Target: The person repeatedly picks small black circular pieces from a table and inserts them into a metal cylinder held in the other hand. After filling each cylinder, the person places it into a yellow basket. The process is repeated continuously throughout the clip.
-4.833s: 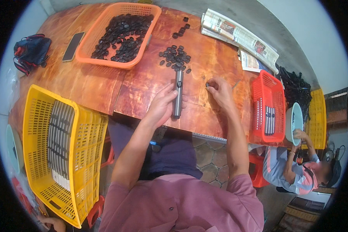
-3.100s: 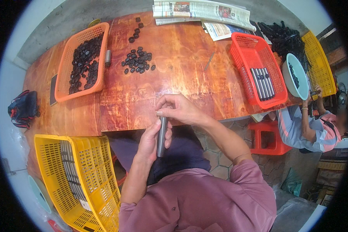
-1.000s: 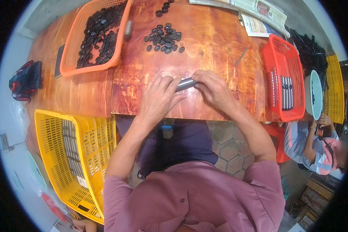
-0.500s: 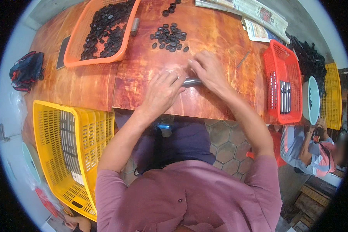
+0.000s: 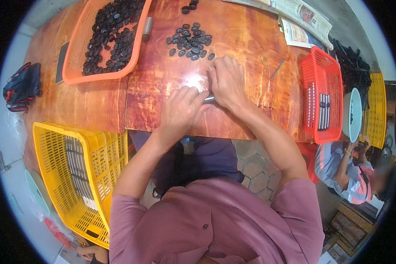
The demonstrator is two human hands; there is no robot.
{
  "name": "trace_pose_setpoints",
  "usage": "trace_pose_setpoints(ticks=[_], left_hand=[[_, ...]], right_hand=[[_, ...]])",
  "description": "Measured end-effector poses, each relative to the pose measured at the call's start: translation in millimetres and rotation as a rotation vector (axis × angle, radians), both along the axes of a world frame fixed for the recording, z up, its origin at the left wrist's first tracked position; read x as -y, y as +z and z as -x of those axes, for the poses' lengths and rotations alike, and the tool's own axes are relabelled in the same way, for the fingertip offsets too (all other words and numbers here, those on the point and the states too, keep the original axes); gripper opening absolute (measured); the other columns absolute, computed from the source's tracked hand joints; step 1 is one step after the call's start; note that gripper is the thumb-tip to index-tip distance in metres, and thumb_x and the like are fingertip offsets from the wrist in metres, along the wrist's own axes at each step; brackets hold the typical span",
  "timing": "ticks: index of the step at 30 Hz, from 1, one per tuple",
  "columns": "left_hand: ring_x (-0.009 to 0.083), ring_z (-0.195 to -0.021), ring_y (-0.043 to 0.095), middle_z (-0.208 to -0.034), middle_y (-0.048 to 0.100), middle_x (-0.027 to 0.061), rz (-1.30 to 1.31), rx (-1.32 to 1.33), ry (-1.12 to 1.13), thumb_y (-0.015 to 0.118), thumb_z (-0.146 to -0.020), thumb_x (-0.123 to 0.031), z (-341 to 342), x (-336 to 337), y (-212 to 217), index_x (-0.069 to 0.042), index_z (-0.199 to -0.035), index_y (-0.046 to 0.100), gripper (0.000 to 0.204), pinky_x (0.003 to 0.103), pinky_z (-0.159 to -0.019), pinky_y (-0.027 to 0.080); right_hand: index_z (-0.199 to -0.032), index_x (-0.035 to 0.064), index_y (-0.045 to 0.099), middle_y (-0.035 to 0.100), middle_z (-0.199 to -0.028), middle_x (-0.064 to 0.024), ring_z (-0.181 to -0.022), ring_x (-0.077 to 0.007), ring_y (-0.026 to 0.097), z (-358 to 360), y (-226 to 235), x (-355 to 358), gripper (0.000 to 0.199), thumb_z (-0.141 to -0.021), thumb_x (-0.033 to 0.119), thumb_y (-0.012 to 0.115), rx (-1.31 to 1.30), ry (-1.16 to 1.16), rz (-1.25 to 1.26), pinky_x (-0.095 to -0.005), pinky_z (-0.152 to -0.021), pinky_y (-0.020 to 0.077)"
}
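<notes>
Left hand (image 5: pixel 182 108): I see it curled round a metal tube (image 5: pixel 209 100), frame centre.
Right hand (image 5: pixel 229 81): bent over the tube's right end; I can't tell its grip.
Red basket (image 5: pixel 330 136): right of frame; dark-spotted tubes (image 5: pixel 324 115), seemingly done.
Black pieces (image 5: pixel 195 50): upper centre, many left loose.

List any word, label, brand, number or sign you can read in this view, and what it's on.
No text is readable here.
Folded newspaper, far right of the table: print visible, too small and blurred.
Printed sheet beside it: likewise too small.
Metal tube, showing between the left hand and right hand: no lettering legible on the exposed part.
Black oval pieces: any marks too small to tell.
</notes>
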State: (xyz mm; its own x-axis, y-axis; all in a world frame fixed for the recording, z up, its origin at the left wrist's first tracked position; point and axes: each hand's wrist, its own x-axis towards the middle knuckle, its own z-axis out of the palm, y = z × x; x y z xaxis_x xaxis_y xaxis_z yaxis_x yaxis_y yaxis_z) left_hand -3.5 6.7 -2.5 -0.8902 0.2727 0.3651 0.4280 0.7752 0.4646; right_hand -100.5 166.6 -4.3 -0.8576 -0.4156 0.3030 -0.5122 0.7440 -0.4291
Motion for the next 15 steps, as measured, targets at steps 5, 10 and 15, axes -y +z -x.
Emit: trace_pose_setpoints(ticks=[5,10,15], left_hand=[[0.0234,-0.09,0.059,-0.089,0.057,0.0054,0.104,0.02,0.007,0.078,-0.079,-0.024,-3,-3,0,-0.006,-0.109,0.067,0.036,0.038,-0.079,0.048],[0.0239,-0.089,0.059,-0.09,0.058,0.0054,0.109,0.022,-0.002,0.077,-0.081,-0.024,-3,-3,-4,-0.007,-0.111,0.067,0.036,0.038,-0.079,0.048],[0.0265,-0.086,0.059,-0.089,0.058,0.0066,0.003,-0.103,0.004,0.08,-0.08,-0.024,-1,-2,-7,-0.007,-0.113,0.069,0.038,0.038,-0.077,0.05]], right_hand=[[-0.097,0.003,0.059,0.054,-0.096,-0.0174,-0.093,-0.0362,0.051,-5,-4,-1,0.016,-0.095,0.019,0.06,-0.027,0.021,0.018,-0.0489,-0.081,0.0379],[-0.097,0.0029,0.057,0.054,-0.096,-0.0183,-0.093,-0.0373,0.052,-4,-10,-4,0.016,-0.094,0.018,0.06,-0.047,0.032,0.031,-0.0495,-0.081,0.0386],[-0.097,0.0029,0.056,0.054,-0.095,-0.019,-0.095,-0.0379,0.052,-3,-10,-4,0.016,-0.094,0.018,0.06,-0.099,0.01,0.02,-0.0494,-0.082,0.0391]])
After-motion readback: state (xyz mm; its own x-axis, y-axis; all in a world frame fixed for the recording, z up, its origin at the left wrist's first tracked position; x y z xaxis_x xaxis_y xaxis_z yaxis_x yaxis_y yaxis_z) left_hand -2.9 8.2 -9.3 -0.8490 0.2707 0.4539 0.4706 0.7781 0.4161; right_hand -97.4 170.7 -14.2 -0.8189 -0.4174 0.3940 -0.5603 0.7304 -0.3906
